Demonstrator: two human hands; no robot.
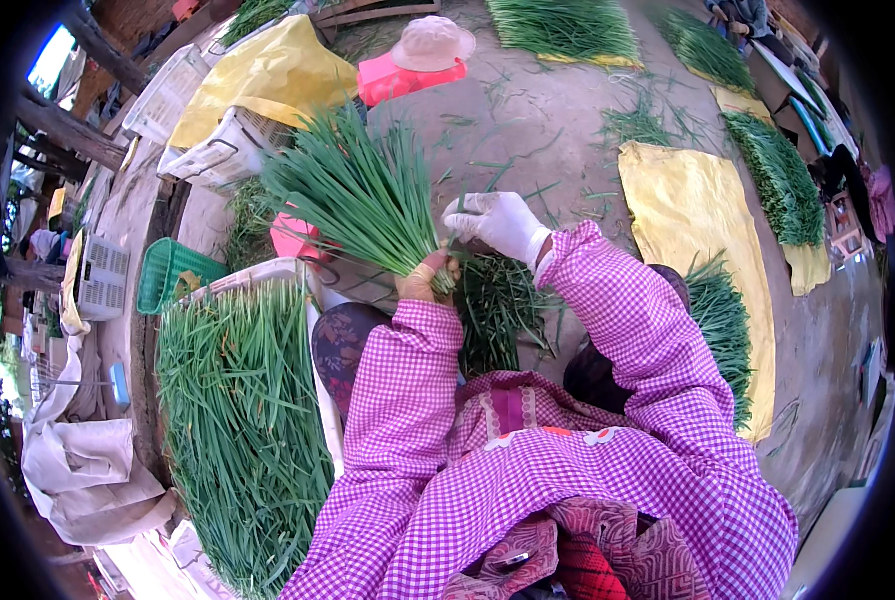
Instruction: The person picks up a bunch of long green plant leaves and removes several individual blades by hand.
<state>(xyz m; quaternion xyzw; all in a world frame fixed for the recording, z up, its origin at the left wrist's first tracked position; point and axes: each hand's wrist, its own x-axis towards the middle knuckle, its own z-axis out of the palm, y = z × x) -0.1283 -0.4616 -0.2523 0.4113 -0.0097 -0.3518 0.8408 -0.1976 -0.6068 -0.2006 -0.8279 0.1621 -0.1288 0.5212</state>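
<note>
In my left hand [422, 280] is a fanned bunch of garlic chives [357, 195], gripped near the pale root end, its long green leaves pointing up and to the left. My right hand [497, 222], in a white glove, is beside the stems just right of the bunch. Its fingers are curled and pinched together; whatever they hold, if anything, is hidden. Below both hands, between my knees, lies a darker heap of loose green leaves [502, 310]. A white crate heaped with chives [242, 420] stands at my left.
On the right a yellow sheet [692, 210] lies on the floor with chives [719, 320] on it. More chives [567, 28] lie in rows farther off. White crates [232, 145], a green basket [172, 272] and a pink stool [297, 237] are at the left. Someone in a pale hat [432, 42] is ahead.
</note>
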